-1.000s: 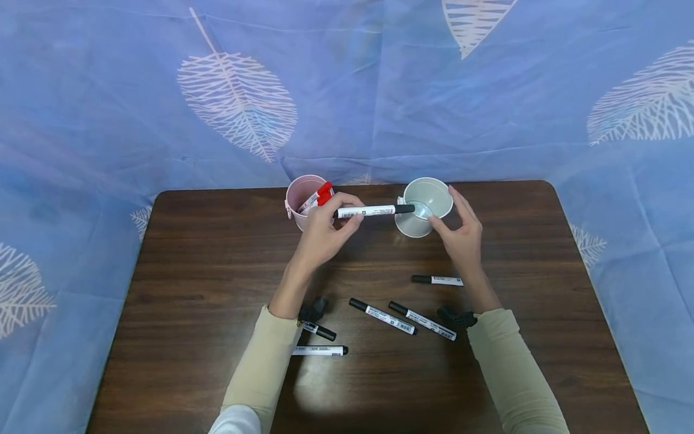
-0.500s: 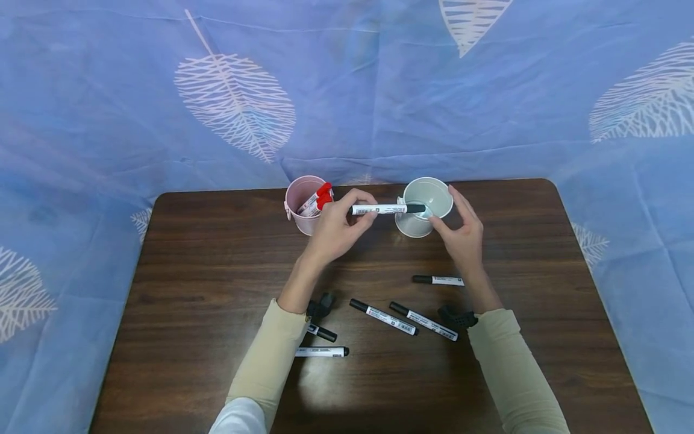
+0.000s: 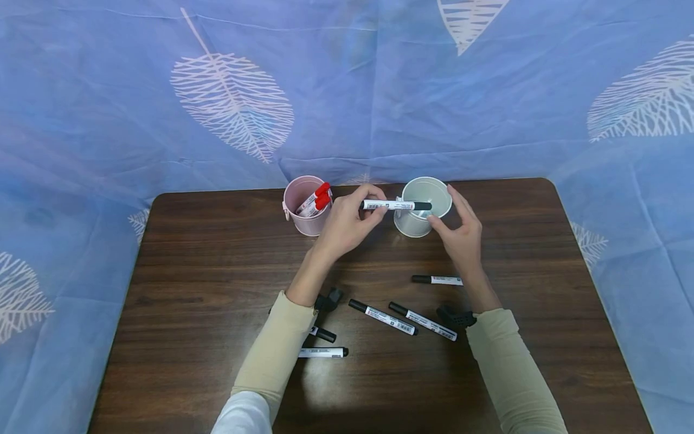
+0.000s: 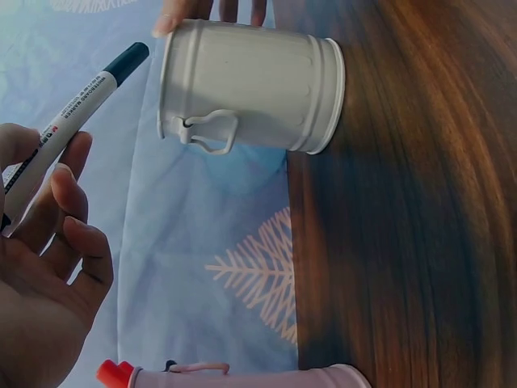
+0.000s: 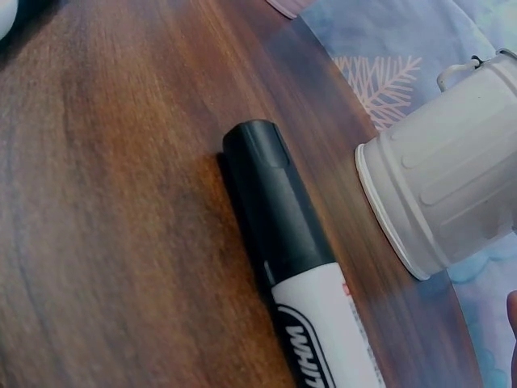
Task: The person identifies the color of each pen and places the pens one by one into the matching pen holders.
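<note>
My left hand point(image 3: 349, 223) pinches a whiteboard marker point(image 3: 396, 205) with a black cap and white barrel. The marker lies nearly level, its capped end over the mouth of a small white bucket point(image 3: 413, 224). In the left wrist view the marker point(image 4: 77, 113) is tilted, cap above the level of the bucket's rim. My right hand point(image 3: 462, 235) holds the white bucket at its right side, thumb and fingers at the rim. To the left stands a pink bucket point(image 3: 309, 226) with red-capped markers point(image 3: 317, 202) inside.
Several black-capped markers lie on the brown table point(image 3: 206, 271): one marker point(image 3: 437, 279) near the right wrist, two in the middle, including a slanted marker point(image 3: 382, 317), and others beside the left forearm, such as a marker point(image 3: 325, 352). A blue leaf-print cloth point(image 3: 336, 90) hangs behind.
My left hand has moved right with the marker, bringing its cap from the white bucket's left part to over its opening. My right hand and the buckets stay in place.
</note>
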### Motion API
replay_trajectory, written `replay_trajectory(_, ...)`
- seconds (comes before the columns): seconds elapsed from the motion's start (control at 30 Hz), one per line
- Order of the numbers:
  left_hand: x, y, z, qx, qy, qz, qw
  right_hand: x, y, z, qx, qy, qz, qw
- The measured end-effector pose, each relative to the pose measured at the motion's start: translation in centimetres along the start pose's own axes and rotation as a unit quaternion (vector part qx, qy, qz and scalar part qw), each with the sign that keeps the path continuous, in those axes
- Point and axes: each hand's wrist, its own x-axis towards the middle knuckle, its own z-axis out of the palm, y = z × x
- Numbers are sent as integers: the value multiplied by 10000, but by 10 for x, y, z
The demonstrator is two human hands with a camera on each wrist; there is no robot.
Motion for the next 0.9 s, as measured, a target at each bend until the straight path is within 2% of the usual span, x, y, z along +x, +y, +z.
replay_trajectory(0.27,9,0,7,155,-214,-104,9996,0,1,-1,8,30,11,10000)
replay_trajectory(0.53,20,-3,12,454,-178,-2,9988,1,1,0,-50,-27,-14,10000)
replay_trajectory(0.9,28,-2,19,695,-617,-7,9957,1,3,1,48,-19,-133,9999)
